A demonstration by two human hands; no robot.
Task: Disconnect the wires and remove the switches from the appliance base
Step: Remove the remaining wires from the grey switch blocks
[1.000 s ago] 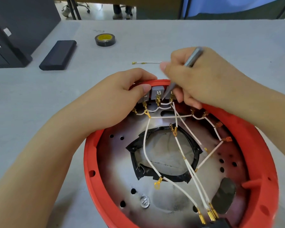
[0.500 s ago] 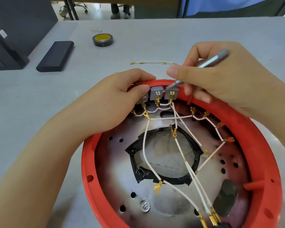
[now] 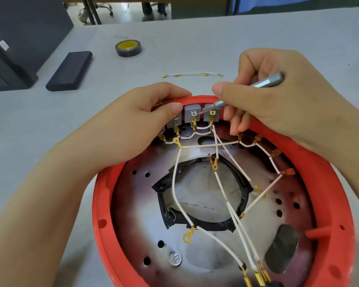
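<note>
Appliance base: the red round appliance base [image 3: 330, 204] is lying open side up on the grey table [image 3: 195, 38], nearest the camera, showing a scorched metal plate with a black-taped central opening
Switches: three grey switches [image 3: 192, 115] are sitting side by side in the far rim of the base, between the two hands
Wires: white wires [image 3: 175, 183] with brass terminals are fanning out from the switches across the plate toward a plug at the near edge
Left hand: the left hand [image 3: 137, 125] is gripping the far rim, its thumb pressing on the leftmost switch
Right hand: the right hand [image 3: 278, 100] is pinching a grey metal screwdriver [image 3: 265, 82] like a pen, the tip touching the terminal area of the middle switch
Loose wire: a short loose wire [image 3: 193, 75] is lying on the table just beyond the base
Other items: a roll of black tape [image 3: 128, 48] and a flat black case [image 3: 69, 70] are resting farther back on the left
</note>
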